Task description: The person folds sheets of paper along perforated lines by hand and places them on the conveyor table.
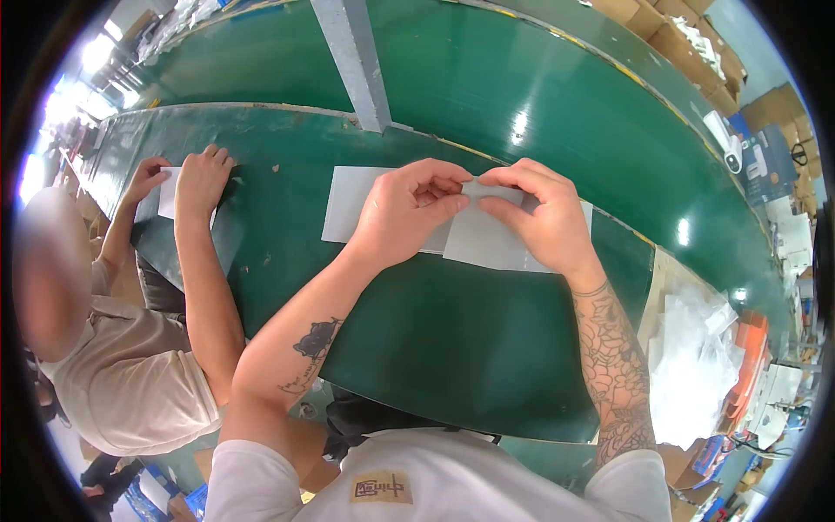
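A thin translucent sheet (pixel 484 237), perhaps a plastic bag, hangs over the table below my fingers. Its top edge is pinched between the thumb and fingers of my left hand (pixel 402 213) and of my right hand (pixel 550 216), whose fingertips nearly meet. Behind my left hand a white sheet or booklet (pixel 350 202) lies flat on the green tabletop (pixel 452 339). Part of it is covered by that hand and the translucent sheet. Another pale edge shows just right of my right hand.
At the left a co-worker (pixel 130 374) sits with both hands on a white paper (pixel 170 196). A grey metal post (pixel 352 65) rises beyond my hands, beside a green conveyor belt (pixel 557 113). Clear plastic bags (pixel 693 365) are heaped at the right, near an orange box (pixel 746 361).
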A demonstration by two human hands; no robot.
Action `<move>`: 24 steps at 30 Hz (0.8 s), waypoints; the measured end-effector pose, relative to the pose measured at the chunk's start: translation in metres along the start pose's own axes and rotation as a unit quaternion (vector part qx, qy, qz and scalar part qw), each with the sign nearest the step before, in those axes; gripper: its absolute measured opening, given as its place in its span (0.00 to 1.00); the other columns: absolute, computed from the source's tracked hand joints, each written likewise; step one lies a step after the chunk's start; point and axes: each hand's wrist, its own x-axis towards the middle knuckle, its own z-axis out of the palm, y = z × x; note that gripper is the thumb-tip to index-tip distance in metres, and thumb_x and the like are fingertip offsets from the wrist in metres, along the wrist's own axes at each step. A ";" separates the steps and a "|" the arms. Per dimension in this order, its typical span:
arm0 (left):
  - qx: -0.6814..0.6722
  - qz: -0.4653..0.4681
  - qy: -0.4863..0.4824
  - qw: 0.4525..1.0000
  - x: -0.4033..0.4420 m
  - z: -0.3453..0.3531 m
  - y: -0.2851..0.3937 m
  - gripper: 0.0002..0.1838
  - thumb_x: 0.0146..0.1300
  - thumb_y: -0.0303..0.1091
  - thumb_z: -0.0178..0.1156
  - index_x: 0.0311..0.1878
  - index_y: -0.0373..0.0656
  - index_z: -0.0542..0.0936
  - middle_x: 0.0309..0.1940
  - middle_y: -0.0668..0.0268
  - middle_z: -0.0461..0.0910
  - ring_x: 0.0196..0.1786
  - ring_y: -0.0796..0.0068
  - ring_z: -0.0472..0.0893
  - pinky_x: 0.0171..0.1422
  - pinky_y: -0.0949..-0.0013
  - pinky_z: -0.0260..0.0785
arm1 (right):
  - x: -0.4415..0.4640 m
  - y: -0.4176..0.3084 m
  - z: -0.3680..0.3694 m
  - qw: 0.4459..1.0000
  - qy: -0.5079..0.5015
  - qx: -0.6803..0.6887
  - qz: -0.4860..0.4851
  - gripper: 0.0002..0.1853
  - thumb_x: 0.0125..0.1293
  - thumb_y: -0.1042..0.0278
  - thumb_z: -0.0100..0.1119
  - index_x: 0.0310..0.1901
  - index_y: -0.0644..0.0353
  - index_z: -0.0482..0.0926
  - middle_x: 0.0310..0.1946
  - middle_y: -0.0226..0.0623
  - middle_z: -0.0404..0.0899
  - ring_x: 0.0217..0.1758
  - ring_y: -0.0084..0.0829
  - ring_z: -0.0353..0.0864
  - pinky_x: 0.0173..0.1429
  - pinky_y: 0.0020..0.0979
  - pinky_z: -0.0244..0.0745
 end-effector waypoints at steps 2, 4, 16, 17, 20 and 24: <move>-0.009 0.008 -0.003 1.000 0.001 0.000 -0.003 0.12 0.62 0.23 0.66 0.50 0.37 0.83 0.38 0.66 0.84 0.41 0.80 0.81 0.50 0.73 0.76 | -0.001 0.000 0.001 1.000 0.006 0.011 0.005 0.13 0.56 0.76 0.71 0.44 0.62 0.85 0.35 0.33 0.81 0.39 0.27 0.79 0.44 0.28 0.73; -0.017 0.016 -0.003 1.000 0.000 0.000 -0.004 0.12 0.62 0.23 0.66 0.49 0.37 0.83 0.39 0.66 0.84 0.42 0.80 0.81 0.50 0.73 0.76 | -0.001 0.000 0.001 1.000 0.003 0.003 0.009 0.13 0.56 0.76 0.71 0.43 0.63 0.85 0.35 0.33 0.81 0.39 0.27 0.79 0.45 0.27 0.72; 0.012 0.014 0.009 1.000 0.000 -0.001 0.001 0.10 0.62 0.26 0.67 0.47 0.37 0.84 0.38 0.64 0.86 0.41 0.77 0.83 0.50 0.72 0.77 | 0.002 -0.001 -0.001 1.000 0.000 -0.017 -0.014 0.13 0.57 0.73 0.72 0.44 0.61 0.85 0.34 0.34 0.82 0.35 0.28 0.79 0.38 0.28 0.72; 0.018 0.009 0.012 1.000 0.000 -0.001 0.001 0.11 0.62 0.27 0.67 0.47 0.38 0.84 0.38 0.65 0.85 0.40 0.78 0.83 0.50 0.72 0.77 | 0.002 -0.001 -0.001 1.000 0.001 -0.018 -0.014 0.13 0.57 0.73 0.72 0.44 0.61 0.85 0.34 0.34 0.82 0.35 0.28 0.79 0.38 0.28 0.72; 0.017 0.008 0.011 1.000 0.000 -0.002 0.000 0.11 0.62 0.27 0.67 0.48 0.38 0.83 0.37 0.65 0.85 0.40 0.79 0.82 0.50 0.72 0.77 | 0.001 0.000 -0.001 0.999 0.006 -0.023 -0.024 0.13 0.57 0.73 0.72 0.44 0.62 0.85 0.35 0.35 0.82 0.35 0.30 0.80 0.39 0.29 0.73; 0.002 0.000 0.001 1.000 0.001 -0.002 0.000 0.12 0.61 0.27 0.67 0.48 0.39 0.83 0.36 0.66 0.84 0.39 0.79 0.81 0.49 0.72 0.76 | -0.003 0.004 -0.003 0.999 0.010 -0.030 -0.022 0.12 0.57 0.73 0.72 0.43 0.63 0.85 0.34 0.36 0.83 0.35 0.32 0.81 0.40 0.29 0.74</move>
